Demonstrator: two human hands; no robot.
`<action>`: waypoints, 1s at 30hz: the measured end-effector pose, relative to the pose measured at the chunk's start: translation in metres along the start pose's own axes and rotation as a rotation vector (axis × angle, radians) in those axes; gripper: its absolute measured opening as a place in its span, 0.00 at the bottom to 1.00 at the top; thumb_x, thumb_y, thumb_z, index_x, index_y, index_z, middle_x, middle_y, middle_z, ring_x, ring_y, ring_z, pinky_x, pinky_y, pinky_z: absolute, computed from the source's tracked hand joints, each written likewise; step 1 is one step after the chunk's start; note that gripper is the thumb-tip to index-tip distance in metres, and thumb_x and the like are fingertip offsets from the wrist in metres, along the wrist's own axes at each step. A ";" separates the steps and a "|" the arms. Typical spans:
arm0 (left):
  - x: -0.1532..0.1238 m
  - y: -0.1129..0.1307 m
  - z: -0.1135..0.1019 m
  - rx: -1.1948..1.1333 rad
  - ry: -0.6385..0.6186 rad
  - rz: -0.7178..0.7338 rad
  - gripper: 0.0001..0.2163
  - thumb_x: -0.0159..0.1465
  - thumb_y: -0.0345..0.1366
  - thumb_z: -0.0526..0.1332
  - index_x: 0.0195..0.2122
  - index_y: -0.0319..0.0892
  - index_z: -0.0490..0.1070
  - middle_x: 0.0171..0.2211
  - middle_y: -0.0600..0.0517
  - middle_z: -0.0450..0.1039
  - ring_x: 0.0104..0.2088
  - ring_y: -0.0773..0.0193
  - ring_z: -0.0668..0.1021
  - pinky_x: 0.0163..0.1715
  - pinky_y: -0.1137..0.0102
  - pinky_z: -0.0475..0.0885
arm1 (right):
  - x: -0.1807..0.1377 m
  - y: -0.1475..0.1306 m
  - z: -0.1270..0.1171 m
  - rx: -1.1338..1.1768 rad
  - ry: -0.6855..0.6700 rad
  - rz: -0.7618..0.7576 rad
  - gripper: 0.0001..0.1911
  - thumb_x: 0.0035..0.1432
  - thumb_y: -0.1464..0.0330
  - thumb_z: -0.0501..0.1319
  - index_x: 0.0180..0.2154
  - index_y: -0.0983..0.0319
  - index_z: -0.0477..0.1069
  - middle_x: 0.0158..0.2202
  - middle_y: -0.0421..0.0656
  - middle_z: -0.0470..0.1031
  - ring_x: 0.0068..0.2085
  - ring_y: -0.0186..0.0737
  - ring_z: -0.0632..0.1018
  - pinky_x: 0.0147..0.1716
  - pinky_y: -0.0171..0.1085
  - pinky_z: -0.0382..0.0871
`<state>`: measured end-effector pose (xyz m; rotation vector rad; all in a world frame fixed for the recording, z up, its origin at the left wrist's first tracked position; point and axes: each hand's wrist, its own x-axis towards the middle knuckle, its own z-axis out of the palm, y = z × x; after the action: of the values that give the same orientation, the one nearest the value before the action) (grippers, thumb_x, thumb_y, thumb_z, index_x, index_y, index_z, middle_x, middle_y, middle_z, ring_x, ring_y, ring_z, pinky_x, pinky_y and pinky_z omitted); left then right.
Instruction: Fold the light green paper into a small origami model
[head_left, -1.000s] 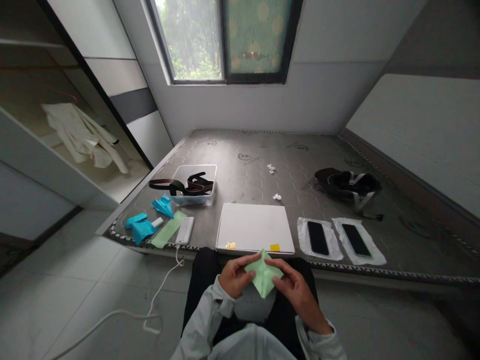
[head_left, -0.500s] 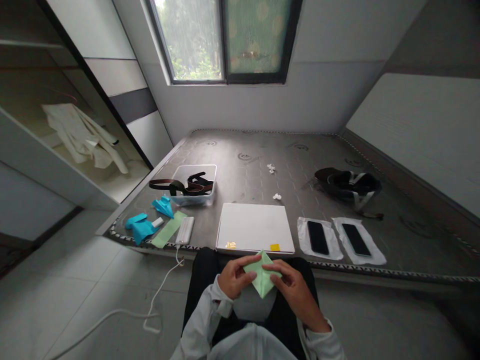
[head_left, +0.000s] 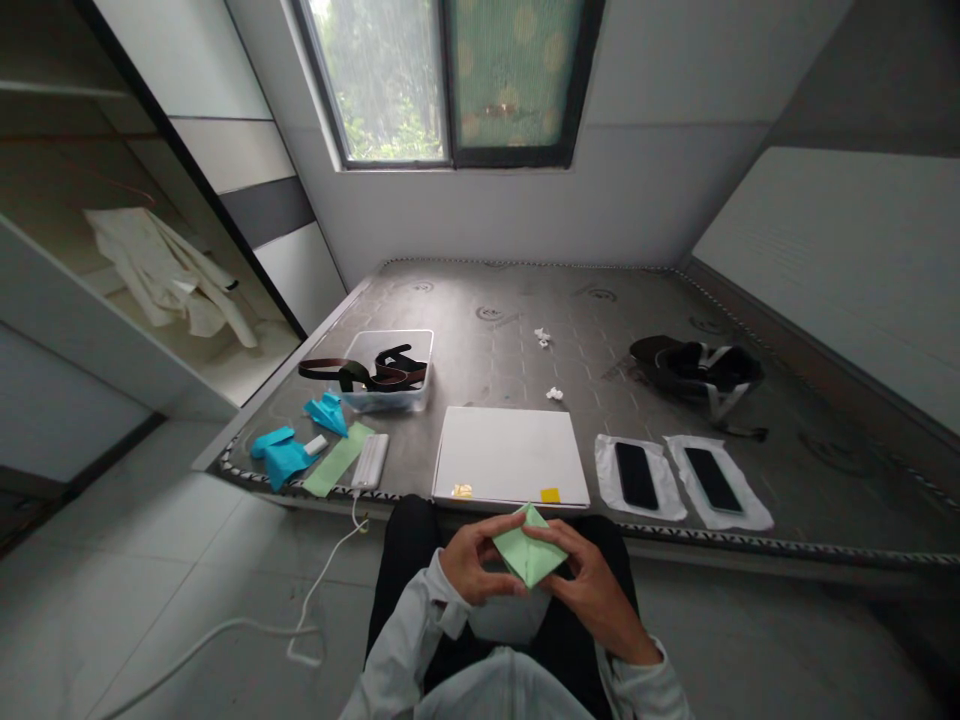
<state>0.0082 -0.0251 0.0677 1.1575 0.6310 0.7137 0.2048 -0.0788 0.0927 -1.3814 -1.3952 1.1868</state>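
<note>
A folded piece of light green paper (head_left: 530, 550), diamond-shaped with a crease down its middle, is held above my lap. My left hand (head_left: 478, 562) grips its left side, index finger along the upper edge and thumb near the lower edge. On the other side my right hand (head_left: 589, 580) has its fingers over the right corner, with the thumb partly hidden behind the paper. Just beyond both hands lies a flat white box (head_left: 511, 452), bearing a small yellow sticky square (head_left: 550, 495) on its near edge.
Left on the mattress (head_left: 480, 300) are a clear plastic box (head_left: 386, 400) with belts (head_left: 397, 372), blue folded paper (head_left: 287, 460), a green paper strip (head_left: 337, 462) and a white power strip (head_left: 370, 461). Two phones (head_left: 636, 476) on white wrapping and a dark cap (head_left: 694, 368) lie right.
The green paper has shifted slightly right and tilted. My left thumb has moved from its face down to the lower edge, and my right thumb has gone lower, partly behind it.
</note>
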 end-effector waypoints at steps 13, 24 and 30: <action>0.008 -0.002 0.011 0.078 0.489 -0.002 0.26 0.52 0.50 0.70 0.47 0.37 0.76 0.27 0.47 0.82 0.25 0.62 0.81 0.25 0.73 0.74 | 0.005 -0.004 0.021 0.294 0.159 0.168 0.30 0.58 0.54 0.61 0.57 0.61 0.64 0.34 0.44 0.81 0.31 0.40 0.78 0.31 0.37 0.73; 0.011 -0.005 0.019 0.043 0.593 0.078 0.20 0.52 0.49 0.70 0.38 0.39 0.76 0.22 0.53 0.79 0.22 0.68 0.77 0.23 0.76 0.69 | 0.003 -0.013 0.020 0.337 0.212 0.118 0.19 0.53 0.55 0.66 0.41 0.59 0.67 0.34 0.43 0.81 0.33 0.41 0.80 0.31 0.35 0.73; 0.014 -0.013 0.020 -0.334 0.496 0.027 0.23 0.49 0.51 0.72 0.38 0.43 0.69 0.24 0.56 0.77 0.24 0.70 0.76 0.25 0.77 0.67 | 0.003 -0.017 0.016 0.256 0.133 0.010 0.19 0.62 0.54 0.55 0.45 0.58 0.74 0.51 0.49 0.77 0.53 0.48 0.76 0.53 0.46 0.70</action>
<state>0.0346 -0.0292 0.0600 0.6803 0.8707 1.0981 0.1855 -0.0765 0.1057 -1.2630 -1.1039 1.2103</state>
